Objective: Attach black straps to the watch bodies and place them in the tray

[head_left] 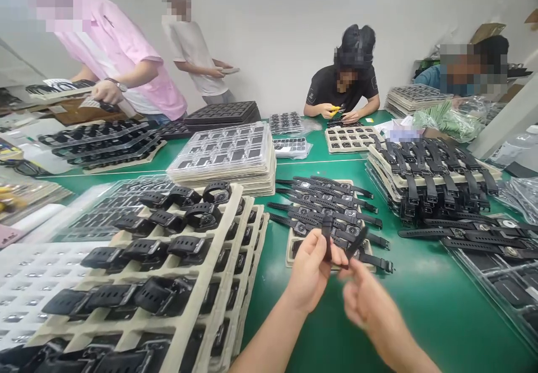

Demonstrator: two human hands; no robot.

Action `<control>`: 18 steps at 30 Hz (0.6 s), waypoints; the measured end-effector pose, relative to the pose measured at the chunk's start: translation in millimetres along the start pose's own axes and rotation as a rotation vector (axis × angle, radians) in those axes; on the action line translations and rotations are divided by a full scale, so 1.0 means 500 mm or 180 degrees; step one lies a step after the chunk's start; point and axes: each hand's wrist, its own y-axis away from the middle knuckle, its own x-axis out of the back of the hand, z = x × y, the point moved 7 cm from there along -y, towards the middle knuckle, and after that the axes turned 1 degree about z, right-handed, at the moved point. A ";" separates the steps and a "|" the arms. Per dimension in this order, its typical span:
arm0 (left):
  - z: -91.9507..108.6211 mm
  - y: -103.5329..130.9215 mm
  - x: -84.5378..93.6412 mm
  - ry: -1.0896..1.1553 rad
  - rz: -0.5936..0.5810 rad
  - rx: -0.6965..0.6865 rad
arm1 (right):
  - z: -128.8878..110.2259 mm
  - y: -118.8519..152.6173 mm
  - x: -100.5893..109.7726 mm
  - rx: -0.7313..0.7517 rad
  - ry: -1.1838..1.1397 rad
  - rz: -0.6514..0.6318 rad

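Observation:
My left hand [311, 269] is closed around a black smartwatch [327, 238], thumb against one strap, with both strap ends pointing up and away from me. At the watch's lower right edge is my right hand [372, 300]; its fingers are smeared by motion, and I cannot tell whether they grip. The watch's face is hidden by the fingers. Just beyond my hands, several black smartwatches [300, 228] lie in rows, straps stretched out flat and backs up, across a beige moulded tray [290, 256].
Stacked beige trays [218, 238] of looped-strap watches fill the left. Clear-lidded trays [222, 148] stand behind them. More watches [437, 165] lie on stacked trays at right, beside a plastic tray [496, 283]. Several people work around the green table [420, 317], one holding a yellow tool [335, 110].

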 end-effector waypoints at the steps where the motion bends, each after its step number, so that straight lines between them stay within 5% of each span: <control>1: -0.001 0.002 -0.002 -0.0143 -0.0111 0.0023 | -0.016 -0.015 0.020 0.0109 -0.0171 0.0264; 5: 0.001 0.007 -0.005 -0.0741 -0.0502 0.0038 | -0.099 -0.061 0.048 0.0315 -0.0275 0.0627; 11: 0.023 0.010 0.021 -0.2019 -0.0286 -0.0236 | -0.156 -0.095 0.010 0.0947 0.1313 0.0358; 14: 0.052 0.019 0.020 -0.2898 -0.0159 -0.0889 | -0.133 -0.104 0.012 0.0852 0.1606 0.0368; 18: 0.066 0.039 -0.016 -0.4017 -0.0449 -0.1986 | -0.101 -0.106 0.012 0.0805 0.1616 0.0243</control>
